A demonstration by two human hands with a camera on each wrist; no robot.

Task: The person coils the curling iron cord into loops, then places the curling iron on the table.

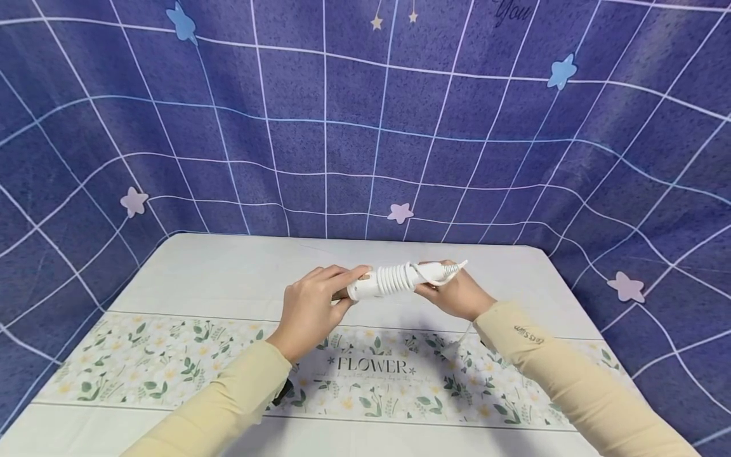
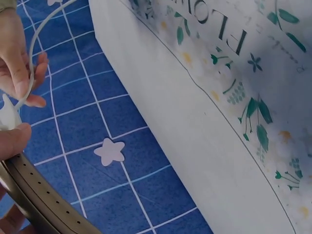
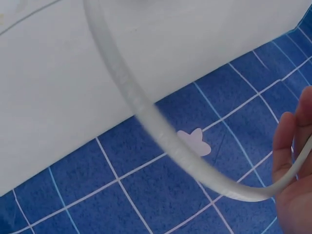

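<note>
A hair straightener [image 1: 363,287], white with a brown barrel end, is held up above the table in the head view. Its white cord [image 1: 393,279] is wound in several turns round the handle. My left hand [image 1: 311,306] grips the brown end, thumb below and fingers above. In the left wrist view the brown part [image 2: 51,195] shows a row of small holes. At the handle's tail is my right hand [image 1: 459,298], partly behind it. A loose length of cord [image 3: 195,168] crosses the right wrist view and runs into the fingers [image 3: 283,141], which hold it.
Below the hands is a table [image 1: 228,266] under a white cloth with a floral band reading FLOWER. A blue curtain [image 1: 320,146] with a grid and stars hangs behind and at both sides. The cord's loose end [image 1: 459,343] hangs under the right wrist.
</note>
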